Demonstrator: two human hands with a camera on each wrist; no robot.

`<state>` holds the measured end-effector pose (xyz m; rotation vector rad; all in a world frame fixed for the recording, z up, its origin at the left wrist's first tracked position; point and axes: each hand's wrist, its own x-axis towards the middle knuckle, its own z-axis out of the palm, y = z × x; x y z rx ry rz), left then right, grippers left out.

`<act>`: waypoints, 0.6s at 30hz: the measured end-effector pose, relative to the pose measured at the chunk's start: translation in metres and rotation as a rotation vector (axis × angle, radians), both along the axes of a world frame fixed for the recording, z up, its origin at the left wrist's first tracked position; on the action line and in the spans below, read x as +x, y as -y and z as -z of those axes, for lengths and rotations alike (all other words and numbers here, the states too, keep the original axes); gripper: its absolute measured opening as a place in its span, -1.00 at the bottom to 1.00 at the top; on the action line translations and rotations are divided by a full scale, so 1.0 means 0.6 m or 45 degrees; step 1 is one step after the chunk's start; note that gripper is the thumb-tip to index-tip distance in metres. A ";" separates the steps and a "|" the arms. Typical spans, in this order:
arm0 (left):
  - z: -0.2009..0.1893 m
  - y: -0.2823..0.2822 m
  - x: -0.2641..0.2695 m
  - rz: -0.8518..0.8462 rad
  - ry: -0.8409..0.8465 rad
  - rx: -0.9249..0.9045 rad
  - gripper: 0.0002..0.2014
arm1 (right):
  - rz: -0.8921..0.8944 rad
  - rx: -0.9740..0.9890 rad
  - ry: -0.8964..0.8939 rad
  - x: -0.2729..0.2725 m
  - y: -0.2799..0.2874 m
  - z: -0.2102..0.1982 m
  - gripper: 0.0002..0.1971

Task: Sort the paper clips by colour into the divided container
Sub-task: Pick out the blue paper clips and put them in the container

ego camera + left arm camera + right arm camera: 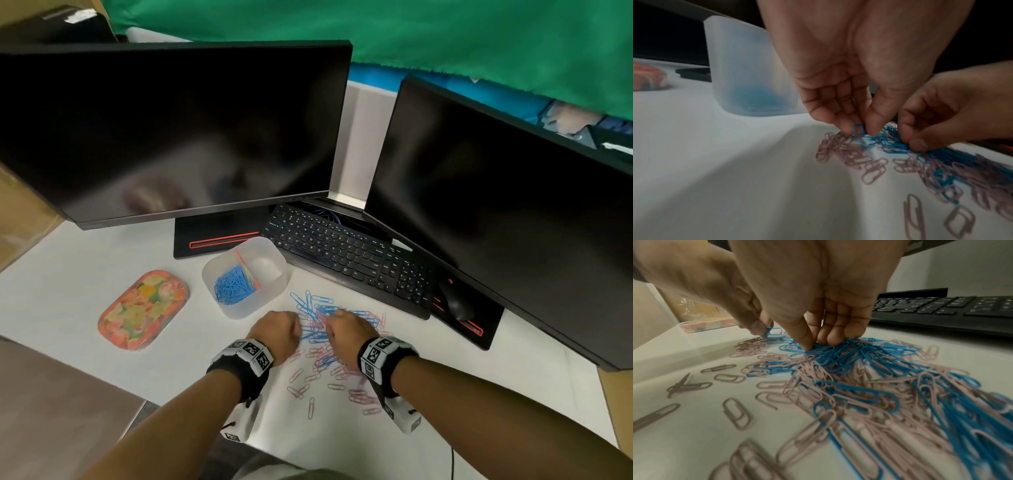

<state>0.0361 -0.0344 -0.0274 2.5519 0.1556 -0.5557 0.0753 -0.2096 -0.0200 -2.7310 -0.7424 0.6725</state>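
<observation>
A mixed pile of blue and pink paper clips (322, 337) lies on the white table in front of me. The translucent divided container (274, 274) stands behind it to the left, with blue clips (233, 286) in its left compartment and its right compartment bare. My left hand (859, 132) pinches one blue paper clip (858, 128) at the pile's left edge. My right hand (816, 344) has thumb and fingertips curled down into the blue clips (849, 352) at the pile's far side, pinching some. The two hands (291, 329) (334, 325) are close together.
A floral lid (144, 310) lies left of the container. A black keyboard (349, 257) and mouse (457, 301) sit behind and right of the pile, under two dark monitors (178, 137). Loose pink clips (310, 407) are scattered toward the table's near edge.
</observation>
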 end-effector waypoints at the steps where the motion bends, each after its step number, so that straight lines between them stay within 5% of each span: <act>1: 0.001 -0.002 0.001 -0.045 -0.001 -0.045 -0.86 | -0.002 0.008 -0.005 0.001 0.000 0.001 -0.79; 7: 0.008 -0.007 0.005 -0.165 0.026 -0.304 -0.70 | -0.003 0.051 -0.040 0.005 -0.008 0.004 -0.75; 18: 0.001 -0.001 0.007 -0.606 -0.183 -0.864 -0.80 | 0.151 0.132 -0.209 0.010 -0.008 0.007 -0.62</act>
